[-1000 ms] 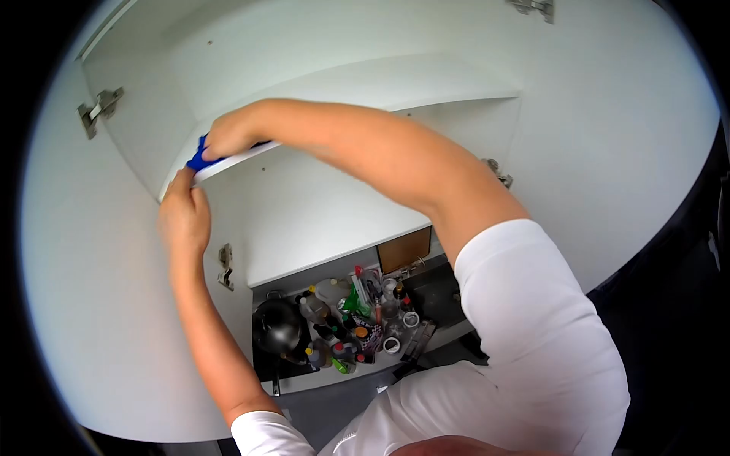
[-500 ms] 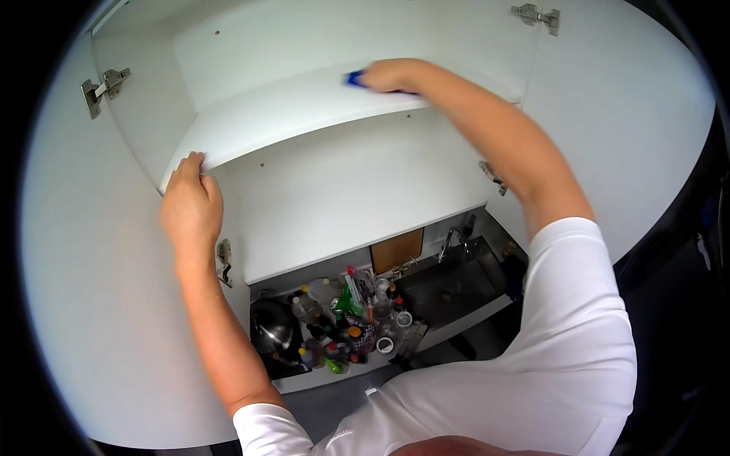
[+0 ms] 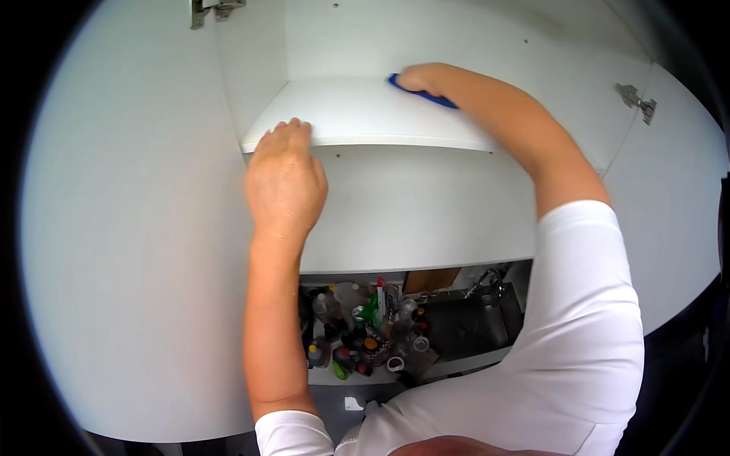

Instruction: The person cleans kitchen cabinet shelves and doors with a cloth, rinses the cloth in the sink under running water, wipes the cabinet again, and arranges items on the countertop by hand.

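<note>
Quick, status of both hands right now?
Left hand: open, its fingertips at the front edge of the upper shelf.
Right hand: closed on a blue cloth, on that shelf.

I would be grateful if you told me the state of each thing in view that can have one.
Left cabinet door, open.
Right cabinet door, open.
Blue cloth, held, partly covered by the right hand.
Left hand, not gripping the cloth, fingers at the shelf's front edge.
Orange-capped bottle, closed.
Tap, running or off, cannot tell.
</note>
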Demonstrator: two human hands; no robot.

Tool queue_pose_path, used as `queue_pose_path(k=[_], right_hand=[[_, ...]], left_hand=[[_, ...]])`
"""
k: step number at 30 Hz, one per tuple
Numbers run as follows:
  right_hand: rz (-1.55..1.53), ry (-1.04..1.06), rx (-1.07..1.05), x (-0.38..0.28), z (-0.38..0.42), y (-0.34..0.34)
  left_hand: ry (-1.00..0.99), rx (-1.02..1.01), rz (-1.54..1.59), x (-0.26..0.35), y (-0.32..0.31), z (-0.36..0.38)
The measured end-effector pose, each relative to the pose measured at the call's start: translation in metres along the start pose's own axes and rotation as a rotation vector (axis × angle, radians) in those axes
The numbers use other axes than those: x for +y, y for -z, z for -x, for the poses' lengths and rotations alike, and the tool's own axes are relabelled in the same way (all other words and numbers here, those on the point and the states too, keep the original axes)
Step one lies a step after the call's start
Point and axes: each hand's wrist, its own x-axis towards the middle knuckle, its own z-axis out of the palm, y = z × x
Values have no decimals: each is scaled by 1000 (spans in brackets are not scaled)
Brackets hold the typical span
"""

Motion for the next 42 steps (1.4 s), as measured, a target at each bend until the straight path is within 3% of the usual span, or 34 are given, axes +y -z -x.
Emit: queue_pose_path(k=[2, 4, 7, 9, 12, 16, 19, 20, 22, 23, 24, 25, 26, 27, 28, 30, 31, 32, 34, 36, 37, 38, 39, 42], right_hand=[[182, 190, -12, -74, -23, -30], [89, 291, -73, -123, -41, -59], [72, 462, -181, -171, 11, -75], [59, 486, -215, -166, 30, -75], [117, 890, -222, -138, 62, -77], [151, 1204, -153, -102, 106, -62], [-8, 1187, -134, -96, 96, -61], [-190, 1055, -33, -99, 90, -65], [-972, 406, -94, -135, 58, -60], [-1234, 236, -79, -157, 40, -50], [-1298, 283, 82, -184, 22, -41], [-1494, 280, 109, -220, -7, -26], [-1494, 516, 171, -242, 16, -11], [-1372, 770, 367, -260, 33, -13], [-1354, 773, 476, -280, 38, -29], [-1269, 965, 376, -242, 78, -75], [-1298, 1009, 158, -227, 74, -95], [-1190, 1049, 102, -209, 68, -105], [-1104, 962, 58, -208, 53, -102], [-1108, 960, 422, -247, 3, -69], [-1047, 953, 452, -252, -7, -39], [-889, 1103, 611, -259, -39, -9], [-549, 1156, 946, -260, -54, 9], [-321, 1095, 1010, -247, -99, 9]], left_hand=[[-46, 40, 18, -4, -3, 4], [-31, 47, 8, -3, -2, 5], [19, 55, 45, 2, -4, 6], [32, 53, 66, 9, 0, 5], [153, 1, 150, 10, 5, 1], [-98, 228, 142, 0, -11, 6], [-174, 290, 38, 1, -9, 4], [-121, 238, 58, 0, -9, 5], [-62, 167, 67, 2, -6, 7], [-58, 166, 65, 2, -5, 8], [-66, 165, 79, 2, -4, 9], [-75, 166, 90, 2, -3, 8], [-73, 168, 85, 2, -2, 8], [-70, 144, 91, 1, -1, 8], [-67, 121, 96, 0, 0, 7], [-90, 115, 93, -1, 5, 7], [-111, 118, 95, -4, 6, 8], [-109, 142, 99, -7, 4, 2], [-114, 131, 125, -8, -1, 7], [-97, 114, 128, -4, -1, 8], [-83, 99, 125, -3, 1, 8], [-84, 102, 125, -4, 1, 8], [-81, 106, 127, -5, 1, 8], [-44, 89, 141, 3, 3, 13]])
